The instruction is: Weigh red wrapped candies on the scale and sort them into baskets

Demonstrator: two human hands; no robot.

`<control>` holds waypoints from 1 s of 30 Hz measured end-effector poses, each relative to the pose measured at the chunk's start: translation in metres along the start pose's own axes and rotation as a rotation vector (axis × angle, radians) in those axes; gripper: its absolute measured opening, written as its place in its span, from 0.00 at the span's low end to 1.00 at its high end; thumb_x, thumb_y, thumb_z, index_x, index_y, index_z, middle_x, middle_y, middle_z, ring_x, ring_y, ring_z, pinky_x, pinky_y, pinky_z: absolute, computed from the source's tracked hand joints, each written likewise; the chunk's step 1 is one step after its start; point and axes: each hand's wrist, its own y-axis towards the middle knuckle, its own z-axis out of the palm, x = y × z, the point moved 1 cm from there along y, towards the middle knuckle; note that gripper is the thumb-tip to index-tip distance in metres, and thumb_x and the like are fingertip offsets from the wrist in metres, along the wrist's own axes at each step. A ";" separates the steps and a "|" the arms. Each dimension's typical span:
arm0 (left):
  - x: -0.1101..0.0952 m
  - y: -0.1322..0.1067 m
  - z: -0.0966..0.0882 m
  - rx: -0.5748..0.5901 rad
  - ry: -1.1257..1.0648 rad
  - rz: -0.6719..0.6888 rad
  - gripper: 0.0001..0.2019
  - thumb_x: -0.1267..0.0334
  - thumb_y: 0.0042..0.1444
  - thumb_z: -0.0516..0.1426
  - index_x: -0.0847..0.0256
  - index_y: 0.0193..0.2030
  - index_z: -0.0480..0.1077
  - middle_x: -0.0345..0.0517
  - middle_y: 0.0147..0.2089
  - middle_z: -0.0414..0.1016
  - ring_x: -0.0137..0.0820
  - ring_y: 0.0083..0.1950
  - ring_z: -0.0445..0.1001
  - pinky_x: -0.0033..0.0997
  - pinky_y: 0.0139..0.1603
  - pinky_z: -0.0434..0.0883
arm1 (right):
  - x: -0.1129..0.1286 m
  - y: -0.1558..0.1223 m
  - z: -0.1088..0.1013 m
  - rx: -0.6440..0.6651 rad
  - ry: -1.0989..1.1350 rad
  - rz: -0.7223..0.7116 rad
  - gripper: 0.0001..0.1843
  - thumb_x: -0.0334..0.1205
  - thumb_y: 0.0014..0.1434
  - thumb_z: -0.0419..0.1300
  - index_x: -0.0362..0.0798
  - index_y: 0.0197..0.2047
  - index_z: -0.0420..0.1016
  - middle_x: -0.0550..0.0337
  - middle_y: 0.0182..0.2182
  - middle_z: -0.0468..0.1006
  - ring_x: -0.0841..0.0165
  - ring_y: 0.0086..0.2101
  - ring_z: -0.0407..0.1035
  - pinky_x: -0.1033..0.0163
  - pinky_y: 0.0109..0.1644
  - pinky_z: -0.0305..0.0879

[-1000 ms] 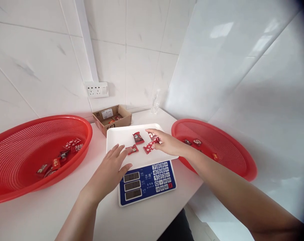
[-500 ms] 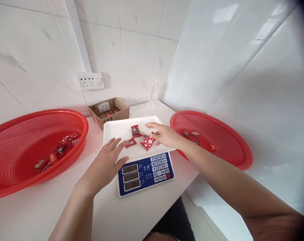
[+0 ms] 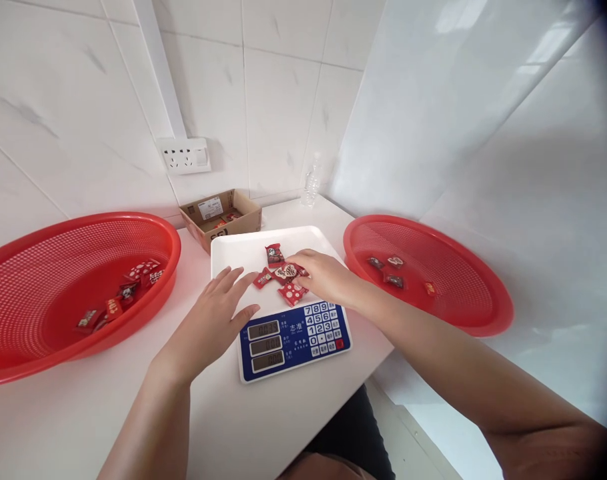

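Observation:
Several red wrapped candies lie close together on the white pan (image 3: 233, 250) of a digital scale (image 3: 293, 343). A candy with a cream label (image 3: 285, 272) is in the middle, and the fingers of my right hand (image 3: 321, 275) close on its right edge. A dotted candy (image 3: 292, 293) lies just below it, a small candy (image 3: 262, 278) to its left, and another with a dark picture (image 3: 273, 255) behind. My left hand (image 3: 211, 320) hovers open over the pan's left front corner, fingers spread and holding nothing. My right fingers partly hide the candies there.
Red perforated baskets stand on both sides, the left basket (image 3: 171, 267) and the right basket (image 3: 463, 320), each with several candies inside. Behind the scale are a cardboard box (image 3: 198, 223) and a clear plastic bottle (image 3: 311, 183), near the tiled wall (image 3: 283, 113).
The cream-labelled candy now shows among the others, and the dotted one lies slightly lower and turned. My right fingers have drawn in. The top display reading differs. The view has shifted slightly.

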 end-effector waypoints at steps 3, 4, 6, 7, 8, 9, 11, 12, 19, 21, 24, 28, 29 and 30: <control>-0.002 0.000 -0.001 0.012 -0.002 -0.010 0.25 0.51 0.64 0.45 0.50 0.66 0.52 0.48 0.70 0.53 0.42 0.72 0.45 0.52 0.65 0.58 | 0.006 0.003 0.001 -0.021 -0.041 0.009 0.23 0.33 0.57 0.59 0.52 0.57 0.69 0.52 0.53 0.70 0.58 0.49 0.68 0.55 0.52 0.64; -0.002 0.000 -0.002 0.019 0.000 -0.015 0.25 0.51 0.64 0.45 0.50 0.67 0.52 0.47 0.70 0.52 0.42 0.72 0.45 0.52 0.65 0.58 | 0.008 0.005 0.001 -0.032 -0.073 0.010 0.22 0.36 0.59 0.58 0.52 0.57 0.69 0.53 0.53 0.70 0.57 0.49 0.67 0.54 0.51 0.65; -0.003 -0.001 -0.003 0.033 0.002 -0.022 0.25 0.51 0.64 0.45 0.50 0.67 0.51 0.47 0.70 0.52 0.41 0.72 0.45 0.52 0.65 0.57 | 0.010 0.010 0.004 -0.075 -0.152 -0.019 0.19 0.39 0.61 0.56 0.53 0.56 0.70 0.53 0.53 0.70 0.56 0.51 0.65 0.52 0.51 0.65; -0.003 -0.001 -0.003 0.038 0.002 -0.023 0.26 0.50 0.64 0.45 0.50 0.67 0.51 0.47 0.70 0.51 0.42 0.72 0.44 0.52 0.65 0.57 | 0.010 0.012 0.005 -0.095 -0.192 -0.051 0.19 0.39 0.62 0.55 0.54 0.56 0.70 0.54 0.53 0.70 0.56 0.53 0.63 0.52 0.52 0.64; -0.003 -0.001 -0.003 0.043 0.001 -0.023 0.26 0.50 0.64 0.44 0.51 0.67 0.51 0.47 0.71 0.51 0.42 0.72 0.44 0.52 0.65 0.57 | 0.010 0.014 0.007 -0.108 -0.224 -0.085 0.18 0.39 0.62 0.54 0.54 0.55 0.71 0.54 0.53 0.71 0.56 0.53 0.62 0.53 0.52 0.63; -0.003 -0.001 -0.003 0.049 -0.002 -0.024 0.26 0.50 0.63 0.44 0.51 0.67 0.50 0.47 0.71 0.51 0.42 0.72 0.44 0.52 0.65 0.57 | 0.009 0.016 0.009 -0.105 -0.243 -0.109 0.17 0.38 0.63 0.53 0.54 0.53 0.73 0.55 0.52 0.73 0.57 0.53 0.63 0.54 0.52 0.63; -0.002 -0.002 -0.003 0.060 -0.006 -0.027 0.26 0.50 0.63 0.44 0.50 0.67 0.50 0.46 0.71 0.50 0.42 0.72 0.43 0.52 0.65 0.57 | 0.005 0.017 0.011 -0.054 -0.247 -0.094 0.15 0.38 0.64 0.51 0.52 0.48 0.76 0.56 0.47 0.76 0.60 0.48 0.67 0.58 0.48 0.64; -0.002 -0.002 -0.003 0.064 -0.007 -0.028 0.26 0.50 0.63 0.44 0.50 0.67 0.50 0.45 0.71 0.50 0.41 0.72 0.43 0.51 0.66 0.57 | 0.003 0.016 0.010 -0.024 -0.243 -0.053 0.15 0.39 0.64 0.50 0.52 0.44 0.78 0.56 0.44 0.78 0.61 0.45 0.69 0.59 0.45 0.64; 0.000 -0.001 -0.002 0.054 -0.006 -0.019 0.26 0.50 0.63 0.44 0.49 0.67 0.51 0.46 0.71 0.50 0.43 0.72 0.43 0.52 0.65 0.57 | -0.005 0.005 -0.004 -0.005 -0.248 0.137 0.15 0.42 0.63 0.51 0.48 0.39 0.79 0.53 0.42 0.79 0.60 0.43 0.72 0.60 0.42 0.65; 0.000 -0.001 -0.002 0.048 -0.003 -0.012 0.26 0.50 0.63 0.44 0.49 0.67 0.51 0.46 0.71 0.51 0.43 0.72 0.44 0.52 0.65 0.57 | -0.005 0.008 -0.001 -0.062 -0.215 0.079 0.16 0.43 0.63 0.52 0.49 0.49 0.76 0.52 0.52 0.74 0.58 0.52 0.66 0.57 0.51 0.64; -0.001 -0.002 -0.002 0.045 0.004 0.001 0.26 0.51 0.64 0.44 0.50 0.67 0.51 0.46 0.71 0.51 0.42 0.72 0.44 0.51 0.65 0.57 | -0.002 0.017 0.011 -0.077 -0.166 -0.071 0.24 0.49 0.64 0.50 0.51 0.60 0.67 0.53 0.63 0.60 0.56 0.63 0.50 0.49 0.63 0.53; -0.001 -0.003 -0.003 0.039 0.004 0.003 0.26 0.50 0.63 0.44 0.51 0.67 0.51 0.46 0.71 0.51 0.42 0.72 0.44 0.52 0.65 0.57 | -0.001 0.024 0.026 0.007 -0.121 -0.153 0.27 0.55 0.65 0.45 0.53 0.60 0.67 0.53 0.66 0.54 0.49 0.66 0.41 0.40 0.63 0.48; 0.000 -0.003 -0.003 0.036 0.003 0.005 0.26 0.50 0.63 0.44 0.50 0.67 0.51 0.46 0.71 0.51 0.42 0.72 0.44 0.52 0.65 0.57 | -0.001 0.024 0.028 0.008 -0.117 -0.168 0.26 0.55 0.65 0.45 0.52 0.58 0.70 0.53 0.65 0.56 0.49 0.65 0.42 0.39 0.62 0.49; 0.000 -0.003 -0.003 0.034 0.001 0.006 0.26 0.50 0.63 0.44 0.50 0.67 0.51 0.46 0.71 0.51 0.41 0.72 0.44 0.52 0.65 0.57 | -0.001 0.023 0.029 -0.006 -0.115 -0.192 0.25 0.54 0.65 0.45 0.51 0.54 0.73 0.52 0.63 0.60 0.50 0.64 0.45 0.40 0.62 0.50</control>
